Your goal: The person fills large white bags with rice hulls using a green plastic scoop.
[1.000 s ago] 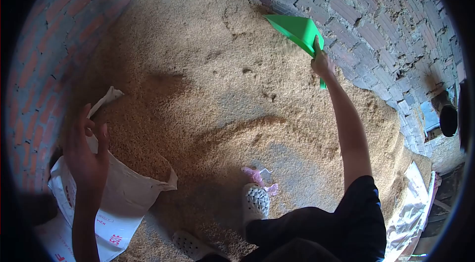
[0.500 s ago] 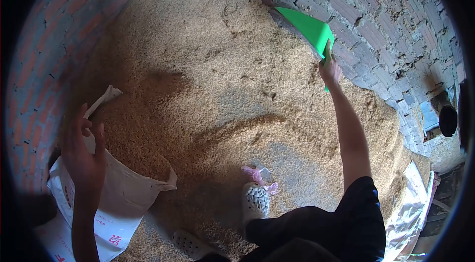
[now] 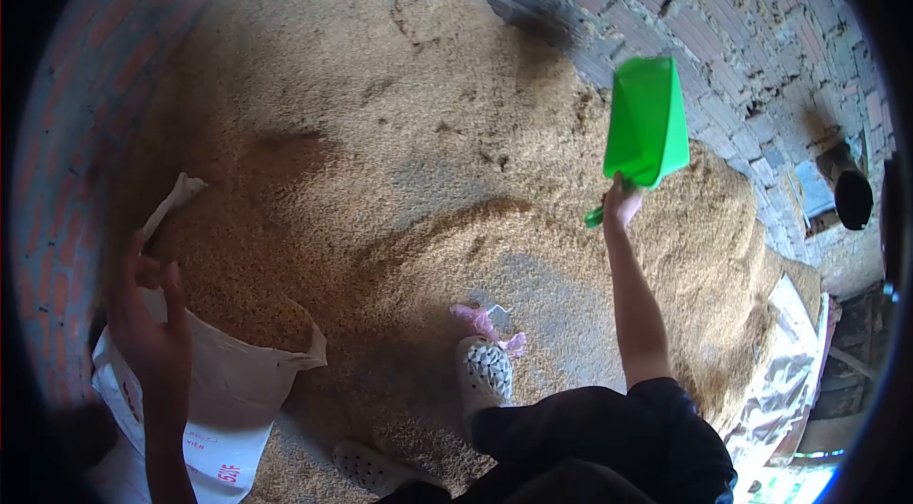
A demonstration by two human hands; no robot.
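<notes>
In my right hand (image 3: 623, 203), a green plastic scoop (image 3: 647, 119) is gripped by its handle. The scoop is raised near the brick wall, its hollow side facing me, and I see bare green inside it. At the left, my left hand (image 3: 152, 319) is at the upper edge of a white sack (image 3: 233, 385) with red print, its fingers curled around the rim. The sack's mouth is spread against the pile of tan, husk-like grain (image 3: 380, 114); how much it holds is hard to make out.
Brick walls (image 3: 732, 38) curve around the pile. Pink plastic scrap (image 3: 490, 325) lies by my white clog (image 3: 485, 371). A shiny plastic sheet (image 3: 775, 376) stands at the lower right, below a dark pipe end (image 3: 853, 200).
My right hand has drawn the scoop back from the wall, down and toward me, turning it so its hollow faces up. My left hand stays at the sack's rim.
</notes>
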